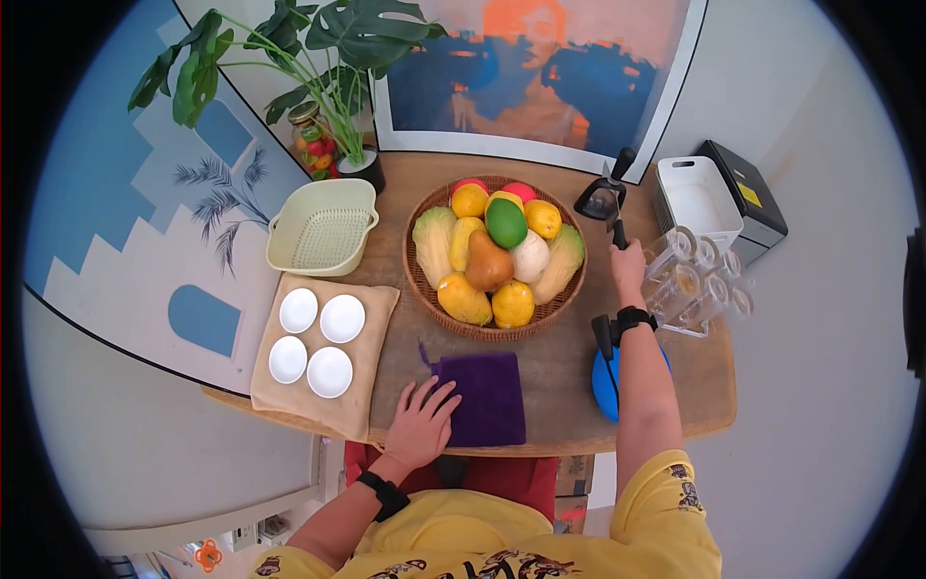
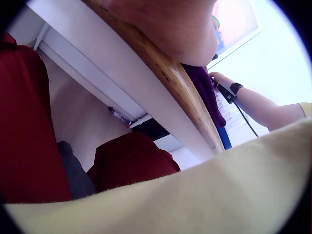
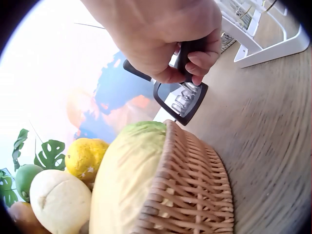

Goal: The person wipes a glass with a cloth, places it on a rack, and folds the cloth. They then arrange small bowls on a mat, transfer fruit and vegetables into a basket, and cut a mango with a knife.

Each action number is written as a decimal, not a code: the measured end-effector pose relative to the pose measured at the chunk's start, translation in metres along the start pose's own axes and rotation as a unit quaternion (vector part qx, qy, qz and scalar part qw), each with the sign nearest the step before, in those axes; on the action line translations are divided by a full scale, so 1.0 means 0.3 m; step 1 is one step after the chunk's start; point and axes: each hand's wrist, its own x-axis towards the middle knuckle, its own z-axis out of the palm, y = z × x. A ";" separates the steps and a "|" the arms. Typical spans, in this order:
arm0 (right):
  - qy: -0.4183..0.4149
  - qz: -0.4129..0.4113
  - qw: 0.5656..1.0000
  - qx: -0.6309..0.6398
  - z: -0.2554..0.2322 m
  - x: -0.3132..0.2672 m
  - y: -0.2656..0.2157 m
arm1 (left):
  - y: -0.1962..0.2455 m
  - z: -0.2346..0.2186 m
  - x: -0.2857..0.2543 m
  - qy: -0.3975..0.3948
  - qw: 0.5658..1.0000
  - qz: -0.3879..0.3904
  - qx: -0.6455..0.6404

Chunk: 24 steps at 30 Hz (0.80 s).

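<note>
Right hand [image 1: 628, 268] grips a black handle [image 1: 619, 234] right of the fruit basket [image 1: 500, 333]; left hand [image 1: 419, 427] touches a purple pouch [image 1: 489, 400] before it. Left fingers lie spread.

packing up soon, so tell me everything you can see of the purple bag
The purple bag is a roughly rectangular pouch of soft, deep purple cloth that looks like velvet. A thin purple cord sticks out at its far left corner. It lies flat on the wooden table, close to the front edge, on the near side of the fruit basket. The fingers of the left hand rest on its left side. Whether it holds anything can't be told.
</note>
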 end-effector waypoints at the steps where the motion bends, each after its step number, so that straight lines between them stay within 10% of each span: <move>1: 0.014 -0.019 1.000 0.003 -0.007 -0.009 0.002 | 0.000 0.003 0.000 0.003 1.000 -0.001 0.000; 8: -0.111 0.029 0.972 0.207 -0.106 -0.200 0.078 | -0.002 0.011 -0.006 0.029 0.999 0.000 -0.012; 14: -0.059 0.084 0.950 0.294 -0.389 -0.634 0.124 | -0.002 0.017 -0.015 0.037 0.999 -0.008 -0.038; 24: -0.201 0.096 0.687 0.691 -0.675 -1.012 0.164 | -0.016 -0.005 0.000 0.041 0.992 -0.018 -0.119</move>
